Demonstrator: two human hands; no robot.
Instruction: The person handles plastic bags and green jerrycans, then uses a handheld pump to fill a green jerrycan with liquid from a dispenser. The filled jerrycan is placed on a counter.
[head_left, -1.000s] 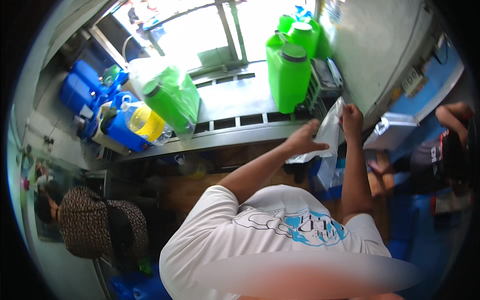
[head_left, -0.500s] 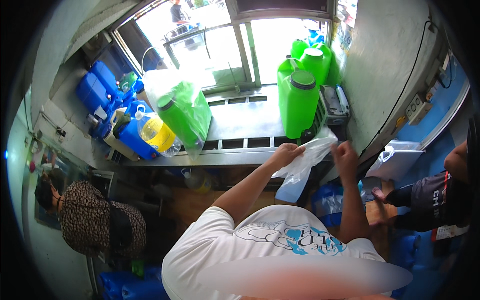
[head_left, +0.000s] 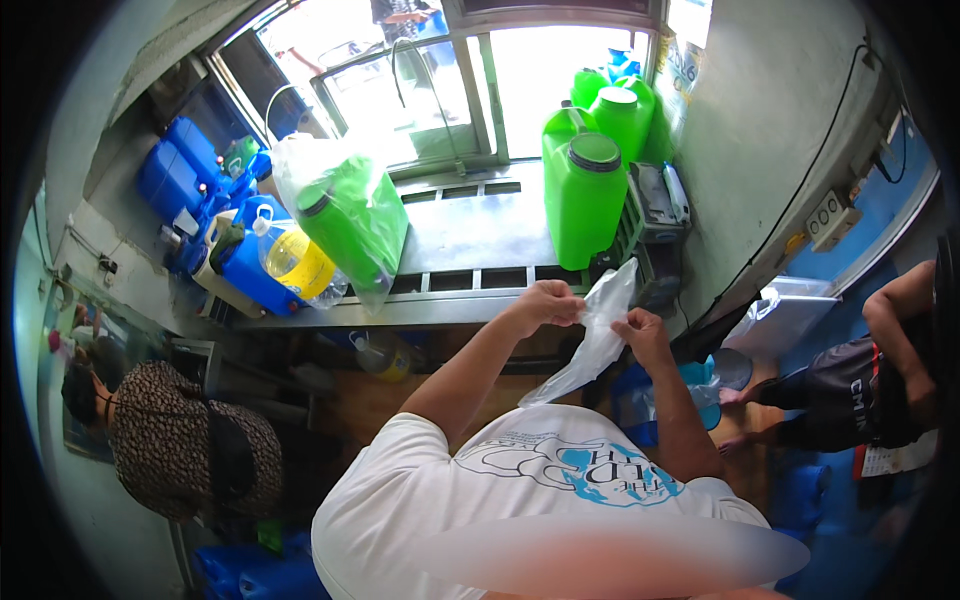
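Observation:
A thin whitish plastic bag (head_left: 590,345) hangs between my hands in front of the metal counter, bunched at the top and trailing down toward my shirt. My left hand (head_left: 548,306) pinches its upper left side. With fingers closed, my right hand (head_left: 641,333) grips its right side. Just beyond the bag, a green jerrycan (head_left: 585,215) with a dark cap stands upright on the counter. Farther left, another green jerrycan (head_left: 350,225) sits tilted, with a clear plastic bag (head_left: 382,262) draped over it.
A metal counter (head_left: 455,240) with slotted edges runs below the bright window. Blue jerrycans (head_left: 180,180) and a bottle with a yellow label (head_left: 298,262) crowd its left end. One person (head_left: 190,440) is at the lower left; another person (head_left: 850,380) is at the right.
The bag has moved slightly left and is drawn narrower between my hands. My right hand has come lower and closer to my left. The view has shifted a little.

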